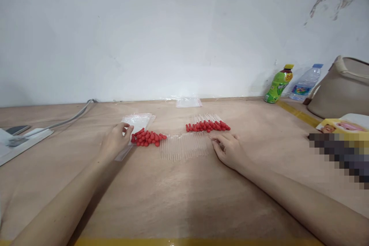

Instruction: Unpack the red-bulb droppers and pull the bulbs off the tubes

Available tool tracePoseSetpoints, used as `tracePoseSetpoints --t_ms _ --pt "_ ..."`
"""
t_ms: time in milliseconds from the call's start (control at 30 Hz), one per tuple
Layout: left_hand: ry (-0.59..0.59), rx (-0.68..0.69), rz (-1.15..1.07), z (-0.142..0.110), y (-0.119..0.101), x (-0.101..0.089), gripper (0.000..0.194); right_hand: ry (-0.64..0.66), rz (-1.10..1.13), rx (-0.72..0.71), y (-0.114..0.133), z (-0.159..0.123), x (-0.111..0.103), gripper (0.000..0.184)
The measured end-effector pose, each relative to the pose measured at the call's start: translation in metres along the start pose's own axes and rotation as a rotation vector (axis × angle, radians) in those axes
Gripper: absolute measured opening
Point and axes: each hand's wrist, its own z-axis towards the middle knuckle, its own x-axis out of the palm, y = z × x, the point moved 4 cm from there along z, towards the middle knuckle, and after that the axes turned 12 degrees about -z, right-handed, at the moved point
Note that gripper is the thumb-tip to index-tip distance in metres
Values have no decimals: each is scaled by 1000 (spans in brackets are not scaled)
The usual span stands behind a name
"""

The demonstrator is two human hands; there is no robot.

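Observation:
My left hand (115, 140) hovers beside a loose pile of red rubber bulbs (148, 137), with thumb and forefinger slightly apart and nothing visible between them. Clear thin dropper tubes (184, 146) lie side by side in a row to the right of the pile. At the right end of that row, my right hand (229, 149) has its fingers closed around what looks like the end of one clear tube, mostly hidden by the fingers. Behind the row, several tubes capped with red bulbs (208, 125) lie together, their clear ends pointing to the wall.
Clear zip bags (140, 120) lie behind my left hand; another bag (188, 102) is by the wall. A grey cable (72, 117) runs at left. A green bottle (278, 84), a water bottle (306, 82), a beige bag (340, 88) and a yellow packet (343, 126) stand right.

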Motion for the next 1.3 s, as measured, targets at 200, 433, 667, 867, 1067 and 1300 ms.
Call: tracePoseSetpoints --t_ms 200,433,667,867,1067,1300 --pt "88 465 -97 -25 -80 22 25 13 -18 -92 8 0 2 18" --pt "399 428 -179 -16 -139 84 26 59 -31 -162 12 1 -1 28" --pt "569 300 -231 3 -143 114 27 102 5 -204 14 1 -2 32" --pt "548 193 -268 3 -141 118 21 91 1 -188 13 1 -1 35" --pt "389 142 -296 -3 -136 100 21 117 37 -168 11 1 2 35" --pt "120 512 -376 -53 -119 55 11 -105 76 -92 6 2 -7 38"
